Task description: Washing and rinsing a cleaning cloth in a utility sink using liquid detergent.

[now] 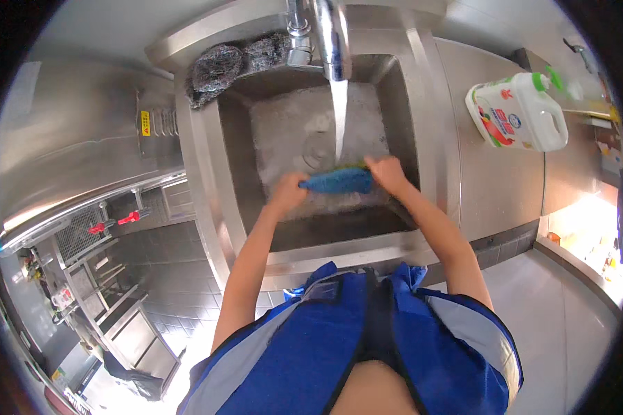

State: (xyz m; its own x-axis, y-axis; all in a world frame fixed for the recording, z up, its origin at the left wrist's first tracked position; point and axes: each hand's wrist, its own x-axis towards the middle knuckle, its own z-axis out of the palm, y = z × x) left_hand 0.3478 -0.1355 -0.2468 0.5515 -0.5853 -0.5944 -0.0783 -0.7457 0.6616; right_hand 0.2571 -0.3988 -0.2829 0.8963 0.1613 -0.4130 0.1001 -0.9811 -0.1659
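Note:
A blue cloth [340,180] is stretched between both hands over the basin of a stainless steel sink [342,255]. My left hand [289,193] grips its left end, and my right hand [387,174] has hold of the right end, where a yellow-green edge shows. Water [339,114] runs from the chrome faucet [333,41] and falls just behind the cloth. The drain [319,150] lies beyond the cloth on the basin floor. Both hands are slightly blurred.
Steel wool scouring pads [215,70] sit on the sink's back left corner. A white plastic jug [522,111] with a green cap lies on the steel counter [498,192] at right. Red-handled valves [130,218] and a metal rack [98,290] are at left.

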